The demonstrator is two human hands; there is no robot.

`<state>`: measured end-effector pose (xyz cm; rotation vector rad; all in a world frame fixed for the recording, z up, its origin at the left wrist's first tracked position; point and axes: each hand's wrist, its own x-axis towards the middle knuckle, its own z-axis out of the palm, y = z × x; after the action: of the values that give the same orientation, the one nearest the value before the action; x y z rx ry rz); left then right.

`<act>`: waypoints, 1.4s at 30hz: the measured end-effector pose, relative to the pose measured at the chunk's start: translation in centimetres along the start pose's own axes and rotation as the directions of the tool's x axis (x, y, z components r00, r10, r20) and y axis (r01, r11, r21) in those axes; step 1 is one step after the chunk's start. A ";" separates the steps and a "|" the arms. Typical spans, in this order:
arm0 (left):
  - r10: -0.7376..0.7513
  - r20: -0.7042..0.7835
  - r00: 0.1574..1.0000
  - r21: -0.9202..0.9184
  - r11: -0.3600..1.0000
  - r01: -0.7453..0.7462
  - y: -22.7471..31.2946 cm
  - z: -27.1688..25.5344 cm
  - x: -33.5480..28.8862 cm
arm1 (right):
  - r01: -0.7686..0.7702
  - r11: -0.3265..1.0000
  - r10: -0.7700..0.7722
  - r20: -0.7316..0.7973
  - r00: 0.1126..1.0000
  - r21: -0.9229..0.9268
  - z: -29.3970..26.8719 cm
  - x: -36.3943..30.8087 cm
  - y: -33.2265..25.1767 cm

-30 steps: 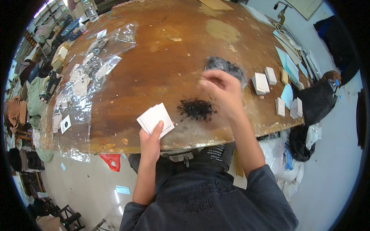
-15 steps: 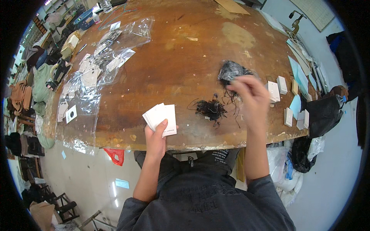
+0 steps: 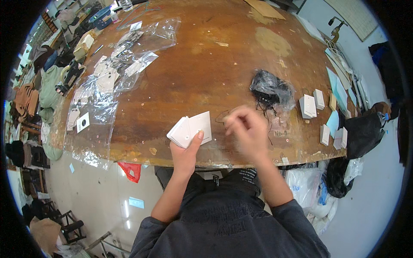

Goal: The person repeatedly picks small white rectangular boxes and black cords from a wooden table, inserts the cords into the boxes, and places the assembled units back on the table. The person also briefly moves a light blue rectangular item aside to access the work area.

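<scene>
My left hand [image 3: 185, 155] is closed on a fanned stack of white hang tags [image 3: 183, 132], the thumb pressing their front near the lower edge. One tag [image 3: 202, 122] sticks out to the right of the others. To the right of the stack, my right hand [image 3: 247, 131] is somewhat blurred, its fingers bent together as in a pinch. What they hold, if anything, is too small to make out. That hand covers most of a tangle of black strings, of which a loop [image 3: 220, 116] shows at the left. Beyond lies a crumpled clear plastic bag [image 3: 275, 88] with black strings inside.
White tag stacks [image 3: 307, 106] stand on the wooden table [image 3: 202, 69] at the right, beside light blue sheets [image 3: 333, 122]. At the left, clear plastic sheeting [image 3: 97, 139] carries loose tags [image 3: 107, 79]. A tape dispenser [image 3: 69, 76] sits at the left edge, a metal clamp [image 3: 337, 28] far right.
My right hand has come down and left from beside the plastic bag toward the tags. My left hand has shifted slightly right, and one tag now fans out further from the stack.
</scene>
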<state>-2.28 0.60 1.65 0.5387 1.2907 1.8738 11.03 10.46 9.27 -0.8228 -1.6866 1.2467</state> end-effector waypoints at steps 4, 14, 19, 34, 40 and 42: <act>0.013 -0.034 0.999 0.005 1.000 -0.013 -0.1 0.4 -0.4 | 0.089 0.993 -0.085 0.050 0.995 -0.072 4.1 -1.5 1.8; 0.126 0.095 0.987 0.118 0.984 -0.137 -0.4 -0.5 -0.1 | 0.036 0.995 -0.037 0.007 0.999 0.093 5.9 -2.3 2.6; 0.126 0.021 0.992 0.159 0.979 -0.128 -0.6 -0.5 0.2 | 0.001 0.983 -0.010 0.048 0.999 0.186 6.3 -2.4 3.6; 0.234 0.027 0.972 0.412 0.883 -0.224 -0.4 -1.3 0.4 | 0.206 0.977 -0.208 -0.023 0.978 -0.061 7.3 -1.1 2.7; 0.712 0.448 0.540 0.670 0.133 -0.731 0.8 -2.8 2.6 | -0.366 0.887 0.341 0.134 0.930 0.282 6.0 -0.7 3.0; 0.681 0.590 0.433 0.650 -0.083 -0.755 1.1 -3.7 3.2 | -0.517 0.747 0.416 0.313 0.854 0.418 5.3 -0.5 3.0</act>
<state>-7.28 0.78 0.96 2.3431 2.1715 1.6129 6.49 8.83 5.59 -0.8468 -1.2342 2.0703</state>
